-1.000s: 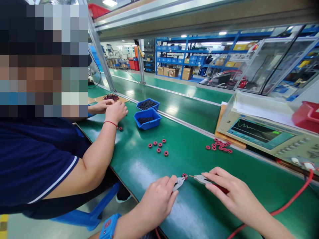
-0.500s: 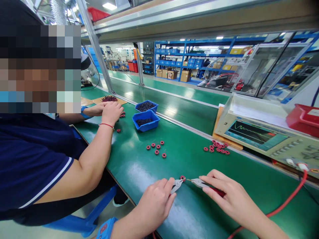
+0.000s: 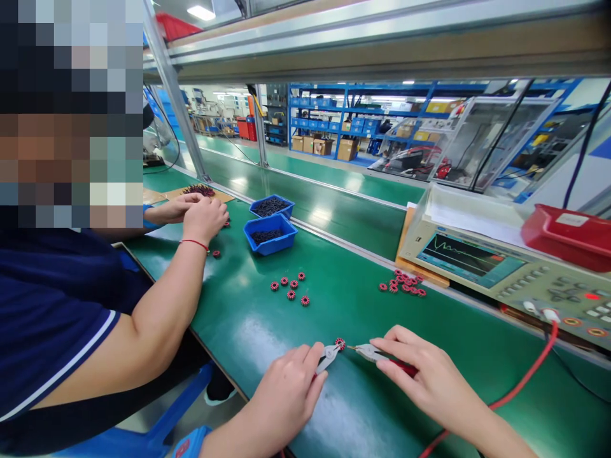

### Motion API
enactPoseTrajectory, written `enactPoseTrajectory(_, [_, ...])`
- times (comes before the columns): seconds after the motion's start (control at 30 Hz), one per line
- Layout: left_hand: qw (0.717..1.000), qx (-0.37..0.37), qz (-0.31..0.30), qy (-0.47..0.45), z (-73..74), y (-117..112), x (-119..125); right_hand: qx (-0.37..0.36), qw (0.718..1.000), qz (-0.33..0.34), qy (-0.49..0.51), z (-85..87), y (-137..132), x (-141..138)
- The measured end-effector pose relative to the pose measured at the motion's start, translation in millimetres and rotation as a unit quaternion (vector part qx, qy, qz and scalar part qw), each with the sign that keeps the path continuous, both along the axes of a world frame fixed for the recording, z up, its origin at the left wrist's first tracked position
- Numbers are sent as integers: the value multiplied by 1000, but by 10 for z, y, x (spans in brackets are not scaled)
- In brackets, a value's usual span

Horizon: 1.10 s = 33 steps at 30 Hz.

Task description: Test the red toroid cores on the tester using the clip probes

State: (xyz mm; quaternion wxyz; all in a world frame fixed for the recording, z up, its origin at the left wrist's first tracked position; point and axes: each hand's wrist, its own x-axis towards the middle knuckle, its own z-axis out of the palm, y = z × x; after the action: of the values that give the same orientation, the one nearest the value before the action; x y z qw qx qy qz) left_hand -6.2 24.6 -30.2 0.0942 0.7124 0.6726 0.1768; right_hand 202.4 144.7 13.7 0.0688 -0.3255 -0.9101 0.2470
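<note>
My left hand (image 3: 285, 394) grips a metal test clip (image 3: 328, 356) low on the green bench. Its jaws touch a small red wound ring coil (image 3: 340, 344). My right hand (image 3: 424, 378) holds a second clip (image 3: 370, 351) with a red lead (image 3: 520, 381), its tip pointing at the same coil from the right. A few loose red coils (image 3: 289, 287) lie farther out, and a heap of them (image 3: 401, 284) sits beside the tester.
A beige tester (image 3: 501, 267) with a lit waveform screen stands at the right, a red tray (image 3: 568, 235) behind it. Two blue bins (image 3: 270, 233) of dark parts sit mid-bench. A co-worker's hands (image 3: 200, 213) work at the left.
The view has drifted slightly to the right and down. Both of my hands keep the clips at the coil, almost unmoved. The co-worker's hands stay at their spot.
</note>
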Motion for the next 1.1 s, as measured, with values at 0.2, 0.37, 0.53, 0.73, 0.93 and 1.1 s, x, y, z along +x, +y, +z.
enactPoseTrajectory(0.2, [998,-24,0,-55,76,25,-42,-52,998,36,-3,79,66,-5])
enactPoseTrajectory(0.37, [995,-40,1,-88,116,39,-56,-49,998,42,-15,3,72,-65])
enactPoseTrajectory(0.53, [995,-29,-2,-98,111,44,-63,-14,1000,9,-5,-115,44,-136])
enactPoseTrajectory(0.73, [996,13,-20,-89,14,54,-120,9,1000,-3,12,-133,16,-202])
enactPoseTrajectory(0.93, [996,84,8,-41,-96,130,-330,4,998,-48,30,-180,148,15])
enactPoseTrajectory(1.1, [986,154,67,16,-129,217,-534,77,952,-296,3,-341,718,602])
